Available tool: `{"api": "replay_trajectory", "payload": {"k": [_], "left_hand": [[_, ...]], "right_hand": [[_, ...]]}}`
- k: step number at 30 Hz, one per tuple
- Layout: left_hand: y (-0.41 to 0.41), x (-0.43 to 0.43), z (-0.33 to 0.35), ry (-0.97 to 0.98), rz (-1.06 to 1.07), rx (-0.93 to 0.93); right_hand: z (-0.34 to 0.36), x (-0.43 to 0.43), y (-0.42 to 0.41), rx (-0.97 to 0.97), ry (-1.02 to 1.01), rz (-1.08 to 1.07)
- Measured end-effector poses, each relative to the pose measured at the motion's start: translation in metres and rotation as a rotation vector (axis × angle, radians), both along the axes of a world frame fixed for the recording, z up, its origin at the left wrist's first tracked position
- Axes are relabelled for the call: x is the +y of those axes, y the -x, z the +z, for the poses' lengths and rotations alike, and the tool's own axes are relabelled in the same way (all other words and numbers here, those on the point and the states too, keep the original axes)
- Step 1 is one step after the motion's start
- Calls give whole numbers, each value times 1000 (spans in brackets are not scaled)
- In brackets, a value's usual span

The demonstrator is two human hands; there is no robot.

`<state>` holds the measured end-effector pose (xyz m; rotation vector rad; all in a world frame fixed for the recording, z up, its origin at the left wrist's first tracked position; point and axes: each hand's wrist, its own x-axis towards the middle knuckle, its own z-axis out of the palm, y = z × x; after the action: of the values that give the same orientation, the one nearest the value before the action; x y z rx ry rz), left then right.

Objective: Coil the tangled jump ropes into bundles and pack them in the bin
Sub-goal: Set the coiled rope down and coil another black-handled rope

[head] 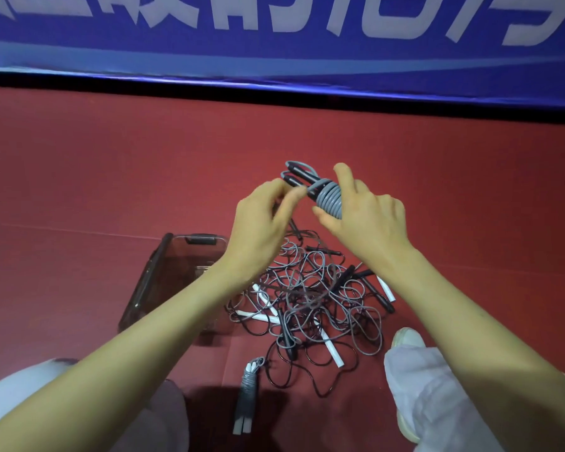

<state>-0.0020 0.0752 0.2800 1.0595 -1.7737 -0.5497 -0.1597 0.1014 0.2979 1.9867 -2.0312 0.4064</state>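
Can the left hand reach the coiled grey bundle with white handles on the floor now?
Probably, once freed: the left hand is pinching the grey rope coil that the right hand holds. Nothing covers the white-handled grey bundle.

Floor (111,177): uniform dark red. Banner (274,53), top of frame: blue with white lettering, black lower strip. Upper bundle (330,197): grey cord, black handles. Tangled pile (310,298), centre: grey and black cords, white and black handles. Bin (150,282), centre left: smoke-tinted transparent
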Motion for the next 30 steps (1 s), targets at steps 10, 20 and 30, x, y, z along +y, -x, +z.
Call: {"api": "replay_trajectory", "payload": {"k": [10, 20, 30], "left_hand": [[-13, -14, -3, -1021, -356, 602], [-12, -8, -8, -653, -536, 529], [2, 4, -27, -635, -257, 543]], "right_hand": [[-1, 3, 6, -242, 26, 205], [-11, 0, 2, -1331, -435, 461], [-26, -3, -7, -1107, -308, 217]]}}
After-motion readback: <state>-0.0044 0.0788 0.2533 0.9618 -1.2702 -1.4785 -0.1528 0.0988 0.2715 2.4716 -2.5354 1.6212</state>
